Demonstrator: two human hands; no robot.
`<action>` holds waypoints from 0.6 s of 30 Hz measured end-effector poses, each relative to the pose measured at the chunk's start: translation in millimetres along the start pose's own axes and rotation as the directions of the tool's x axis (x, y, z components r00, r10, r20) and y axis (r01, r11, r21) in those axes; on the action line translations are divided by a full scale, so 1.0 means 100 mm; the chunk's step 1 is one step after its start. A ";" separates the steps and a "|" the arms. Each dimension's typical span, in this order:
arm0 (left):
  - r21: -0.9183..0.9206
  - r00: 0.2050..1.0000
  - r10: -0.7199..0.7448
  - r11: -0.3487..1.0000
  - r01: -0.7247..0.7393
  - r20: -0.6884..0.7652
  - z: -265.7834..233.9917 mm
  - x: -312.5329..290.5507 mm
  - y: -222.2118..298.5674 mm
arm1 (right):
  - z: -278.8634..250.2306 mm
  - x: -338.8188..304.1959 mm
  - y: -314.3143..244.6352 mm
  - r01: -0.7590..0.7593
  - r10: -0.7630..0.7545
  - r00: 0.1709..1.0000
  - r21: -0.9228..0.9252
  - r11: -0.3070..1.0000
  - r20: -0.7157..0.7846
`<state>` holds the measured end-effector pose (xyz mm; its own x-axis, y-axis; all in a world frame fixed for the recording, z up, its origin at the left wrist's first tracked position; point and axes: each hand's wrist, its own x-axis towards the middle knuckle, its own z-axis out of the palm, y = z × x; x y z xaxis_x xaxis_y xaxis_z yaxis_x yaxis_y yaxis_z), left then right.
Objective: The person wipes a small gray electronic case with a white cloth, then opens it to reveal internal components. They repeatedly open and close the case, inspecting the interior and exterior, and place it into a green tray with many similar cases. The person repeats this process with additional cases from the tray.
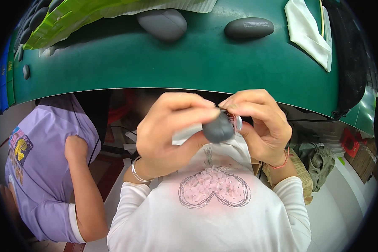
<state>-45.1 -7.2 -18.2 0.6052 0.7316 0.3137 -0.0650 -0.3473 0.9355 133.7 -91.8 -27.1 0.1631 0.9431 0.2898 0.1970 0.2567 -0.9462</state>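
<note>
Above my lap, just off the table's near edge, both hands meet at a dark grey rounded shell. My left hand is closed on it, thumb below and fingers above, slightly blurred. Pinched at the shell's right side, my right hand grips a small part with reddish wires and a silvery round piece. That part sits against the shell's open end; whether it is joined to it I cannot tell. The fingers hide much of both pieces.
On the green table lie a grey rounded piece, a dark grey oval piece and a white cloth. A bright green tray with dark pieces stands far left. Another person in a purple shirt sits to my left.
</note>
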 end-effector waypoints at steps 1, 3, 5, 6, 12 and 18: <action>0.145 0.992 0.123 0.982 -0.123 0.012 0.00 0.00 -0.01 | 0.00 0.02 0.01 0.084 -0.084 0.996 -0.026 0.996 -0.005; 0.235 0.944 0.329 0.918 -0.320 0.001 0.01 -0.02 -0.03 | -0.01 0.04 0.00 0.219 -0.219 0.976 -0.069 0.973 -0.001; 0.306 0.907 0.421 0.864 -0.399 -0.005 0.02 -0.04 0.03 | 0.00 0.05 -0.04 0.285 -0.286 0.958 -0.085 0.955 0.005; 0.323 0.874 0.480 0.840 -0.435 -0.071 0.08 -0.05 0.01 | 0.00 0.05 -0.07 0.301 -0.302 0.953 -0.091 0.949 0.001; 0.121 0.995 0.097 0.988 -0.098 0.018 -0.03 0.00 0.06 | -0.04 0.09 -0.12 0.154 -0.144 0.986 -0.148 0.977 0.081; -0.334 0.925 -0.372 0.884 0.327 -0.081 -0.09 -0.06 0.03 | -0.36 0.46 -0.11 0.183 -0.181 0.982 -0.575 0.797 0.061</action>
<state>-56.2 -6.9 -15.7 0.5197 0.8531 -0.0448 -0.1249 0.1278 0.9839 174.1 -58.9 2.1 0.0655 0.8922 0.4470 0.7428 0.2555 -0.6188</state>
